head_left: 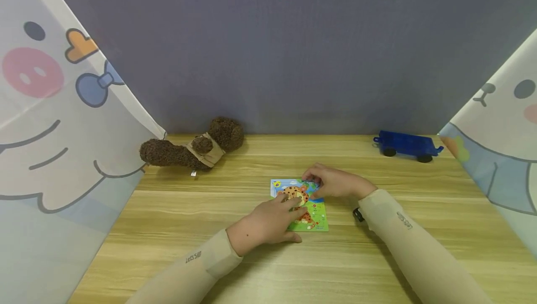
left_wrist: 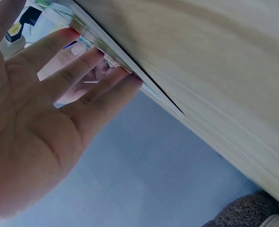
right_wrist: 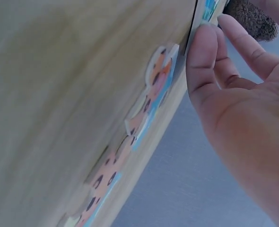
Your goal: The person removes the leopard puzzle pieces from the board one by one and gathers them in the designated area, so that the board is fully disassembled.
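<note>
A picture puzzle board [head_left: 320, 222] with a spotted leopard on green and blue lies flat on the wooden table. My left hand [head_left: 270, 220] reaches over it from the near left, fingers spread and fairly straight, fingertips pressing on the picture; in the left wrist view the fingers [left_wrist: 106, 97] touch the board from above. At the back right corner, my right hand [head_left: 333, 182] has its thumb and bent fingers about the board's edge. Loose puzzle pieces [right_wrist: 149, 101], orange with dark spots and blue, lie on the table beside that hand in the right wrist view.
A brown plush toy [head_left: 226, 134] with a tan cloth lies at the back left. At the back right stands a blue toy wagon [head_left: 407, 144] with black wheels. A grey wall [head_left: 285, 52] closes the back of the table, with printed cartoon panels [head_left: 33, 122] on both sides.
</note>
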Motion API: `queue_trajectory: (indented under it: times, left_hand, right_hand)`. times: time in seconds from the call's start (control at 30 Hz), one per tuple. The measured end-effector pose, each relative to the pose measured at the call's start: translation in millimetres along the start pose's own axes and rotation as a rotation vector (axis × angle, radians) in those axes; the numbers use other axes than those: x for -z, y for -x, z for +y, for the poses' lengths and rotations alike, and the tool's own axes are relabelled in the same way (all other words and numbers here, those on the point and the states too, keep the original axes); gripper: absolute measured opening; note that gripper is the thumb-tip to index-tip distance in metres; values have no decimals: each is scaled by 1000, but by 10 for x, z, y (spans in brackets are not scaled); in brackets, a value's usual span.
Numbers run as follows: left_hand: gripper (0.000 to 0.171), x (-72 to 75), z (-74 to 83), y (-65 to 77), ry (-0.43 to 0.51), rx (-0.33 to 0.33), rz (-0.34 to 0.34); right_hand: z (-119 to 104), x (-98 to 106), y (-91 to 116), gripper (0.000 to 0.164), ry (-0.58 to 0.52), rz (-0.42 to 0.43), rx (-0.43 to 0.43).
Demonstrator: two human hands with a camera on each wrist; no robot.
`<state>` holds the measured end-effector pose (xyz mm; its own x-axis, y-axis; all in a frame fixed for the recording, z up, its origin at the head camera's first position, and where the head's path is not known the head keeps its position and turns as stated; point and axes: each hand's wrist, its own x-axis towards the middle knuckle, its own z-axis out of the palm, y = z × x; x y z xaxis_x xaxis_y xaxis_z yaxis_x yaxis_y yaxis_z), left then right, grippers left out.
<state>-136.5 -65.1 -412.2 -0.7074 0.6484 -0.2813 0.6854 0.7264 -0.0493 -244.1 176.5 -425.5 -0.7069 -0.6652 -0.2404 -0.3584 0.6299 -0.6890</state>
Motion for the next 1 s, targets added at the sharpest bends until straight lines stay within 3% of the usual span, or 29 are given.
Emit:
queue_trajectory:
  times: [0.3, 1.0]
  left_hand:
    - [77, 9, -2, -2, 5, 2, -7]
    - [76, 32, 10, -14, -17, -9, 10]
  right_hand:
    - [45, 20, -2, 45, 5, -14, -1]
    - [-81, 47, -9, 47, 35, -13, -25]
